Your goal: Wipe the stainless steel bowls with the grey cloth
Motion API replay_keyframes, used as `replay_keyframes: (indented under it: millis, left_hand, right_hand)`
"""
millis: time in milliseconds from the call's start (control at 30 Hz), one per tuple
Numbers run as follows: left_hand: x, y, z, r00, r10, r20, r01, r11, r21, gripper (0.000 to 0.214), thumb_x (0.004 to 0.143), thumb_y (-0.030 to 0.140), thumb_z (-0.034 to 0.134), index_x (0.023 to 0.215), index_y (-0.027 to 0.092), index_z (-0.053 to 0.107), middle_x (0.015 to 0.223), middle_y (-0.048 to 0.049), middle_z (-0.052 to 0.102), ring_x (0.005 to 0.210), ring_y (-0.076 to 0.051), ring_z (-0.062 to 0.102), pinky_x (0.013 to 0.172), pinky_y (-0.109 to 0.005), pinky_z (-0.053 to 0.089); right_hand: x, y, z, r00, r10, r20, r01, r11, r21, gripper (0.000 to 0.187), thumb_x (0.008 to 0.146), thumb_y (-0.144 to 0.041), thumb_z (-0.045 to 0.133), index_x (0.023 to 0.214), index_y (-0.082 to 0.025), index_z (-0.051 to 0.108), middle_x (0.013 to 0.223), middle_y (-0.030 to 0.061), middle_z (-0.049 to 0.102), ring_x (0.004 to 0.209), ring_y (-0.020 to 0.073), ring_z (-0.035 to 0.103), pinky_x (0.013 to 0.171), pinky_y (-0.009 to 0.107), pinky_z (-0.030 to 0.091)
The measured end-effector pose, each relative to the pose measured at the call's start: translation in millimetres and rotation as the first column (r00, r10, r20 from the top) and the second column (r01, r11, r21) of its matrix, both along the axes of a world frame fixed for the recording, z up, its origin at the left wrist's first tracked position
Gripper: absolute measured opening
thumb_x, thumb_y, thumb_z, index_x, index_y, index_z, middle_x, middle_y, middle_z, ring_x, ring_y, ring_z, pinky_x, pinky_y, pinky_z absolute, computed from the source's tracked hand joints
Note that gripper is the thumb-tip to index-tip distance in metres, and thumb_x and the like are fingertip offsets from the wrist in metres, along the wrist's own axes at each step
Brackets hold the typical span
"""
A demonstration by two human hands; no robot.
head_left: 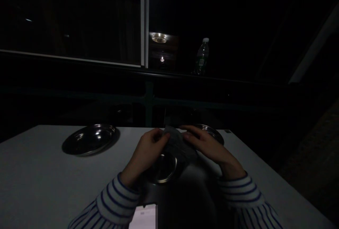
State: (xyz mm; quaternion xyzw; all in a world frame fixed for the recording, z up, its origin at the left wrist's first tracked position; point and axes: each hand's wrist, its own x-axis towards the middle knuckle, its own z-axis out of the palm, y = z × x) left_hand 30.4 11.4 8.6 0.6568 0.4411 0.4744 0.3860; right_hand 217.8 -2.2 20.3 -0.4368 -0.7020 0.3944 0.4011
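Observation:
A thin, dark grey cloth (180, 144) hangs between my two hands above the white table. Its upper left edge is pinched between the thumb and fingers of my left hand (150, 146). On the other side, my right hand (205, 142) has its thumb and bent fingers at the cloth's right edge. Below the cloth and close to my left hand lies a small round metal dish (165, 180), its rim catching light. Dim light hides where the cloth's lower end meets the dish.
An oval metal tray (90, 140) rests on the left of the table (34, 172). Another metal tray (213, 133) is partly behind my right hand. A phone with a lit screen (143, 218) is at the near edge. A plastic bottle (202, 57) stands on the window ledge.

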Motion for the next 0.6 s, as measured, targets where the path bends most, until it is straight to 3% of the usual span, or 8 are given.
replay_keyframes:
  millis: [167, 300, 467, 600]
  left_hand:
    - [-3.0, -5.1, 5.0, 0.982, -0.009, 0.187, 0.042, 0.984, -0.174, 0.028, 0.074, 0.042, 0.057, 0.079, 0.014, 0.058, 0.063, 0.0018, 0.061, 0.057, -0.013, 0.058, 0.053, -0.023, 0.043]
    - [-3.9, -7.7, 8.5, 0.941, -0.118, 0.318, 0.192, 0.959, -0.211, 0.033, 0.071, 0.033, 0.064, 0.098, 0.015, 0.059, 0.077, -0.0019, 0.068, 0.069, -0.015, 0.064, 0.067, -0.027, 0.049]
    - [-1.7, -7.9, 9.5, 0.959, -0.031, 0.28, 0.095, 0.971, -0.218, 0.032, 0.071, 0.027, 0.064, 0.1, 0.015, 0.061, 0.069, -0.0003, 0.068, 0.063, -0.014, 0.063, 0.058, -0.023, 0.048]
    - [-0.5, -9.0, 6.8, 0.955, -0.155, 0.251, 0.208, 0.957, -0.201, 0.035, 0.069, 0.029, 0.065, 0.102, 0.016, 0.063, 0.076, -0.0026, 0.07, 0.067, -0.016, 0.064, 0.059, -0.024, 0.048]
  right_hand:
    - [5.8, 2.4, -3.0, 0.995, -0.075, 0.072, 0.071, 0.996, 0.057, 0.033, 0.08, -0.025, 0.056, 0.111, -0.017, 0.054, 0.087, 0.0022, 0.064, 0.077, 0.0118, 0.06, 0.066, 0.025, 0.047]
    - [5.0, 3.9, -4.0, 0.991, -0.13, 0.04, 0.125, 0.986, 0.111, 0.03, 0.083, -0.027, 0.05, 0.111, -0.018, 0.054, 0.081, 0.001, 0.063, 0.072, 0.0123, 0.059, 0.062, 0.025, 0.046]
    - [-2.5, -6.1, -0.3, 0.934, -0.262, 0.244, 0.171, 0.926, 0.337, 0.034, 0.082, -0.032, 0.053, 0.115, -0.022, 0.055, 0.112, 0.0057, 0.06, 0.102, 0.0187, 0.056, 0.086, 0.037, 0.044]
    - [-10.8, -14.1, 1.3, 0.926, -0.171, 0.336, 0.052, 0.941, 0.335, 0.048, 0.078, -0.034, 0.06, 0.123, -0.023, 0.048, 0.124, 0.0056, 0.055, 0.113, 0.021, 0.051, 0.096, 0.04, 0.039]
